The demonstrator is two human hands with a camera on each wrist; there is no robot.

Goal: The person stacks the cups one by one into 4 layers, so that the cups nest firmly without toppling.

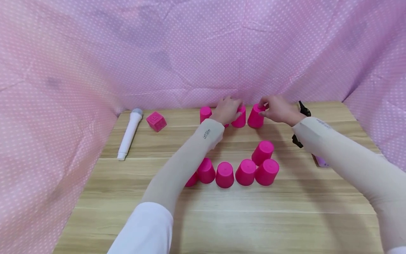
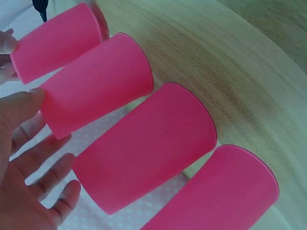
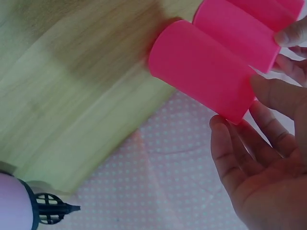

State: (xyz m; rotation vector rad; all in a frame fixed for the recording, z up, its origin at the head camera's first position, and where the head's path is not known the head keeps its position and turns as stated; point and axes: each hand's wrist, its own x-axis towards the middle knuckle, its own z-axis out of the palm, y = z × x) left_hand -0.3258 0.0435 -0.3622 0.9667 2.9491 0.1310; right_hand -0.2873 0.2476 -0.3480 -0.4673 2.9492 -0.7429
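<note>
Several pink cups stand upside down on the wooden table (image 1: 285, 211). In the back row, my left hand (image 1: 226, 109) lies over the middle cups; its thumb (image 2: 21, 103) touches the base of one cup (image 2: 96, 84), with the fingers spread and straight. My right hand (image 1: 277, 110) touches the rightmost back cup (image 1: 255, 116) with its fingertips (image 3: 220, 127) at that cup's (image 3: 201, 67) base, palm open. Another back-row cup (image 1: 205, 113) stands free to the left. A front row of cups (image 1: 224, 174) sits nearer me, partly behind my left forearm, with one more cup (image 1: 262, 151) behind its right end.
A white toy microphone (image 1: 129, 134) and a pink cube (image 1: 156, 121) lie at the back left. A black object (image 1: 304, 109) and a pale purple bottle (image 1: 321, 161) sit under my right arm. Pink dotted cloth (image 1: 63, 88) walls the table on three sides.
</note>
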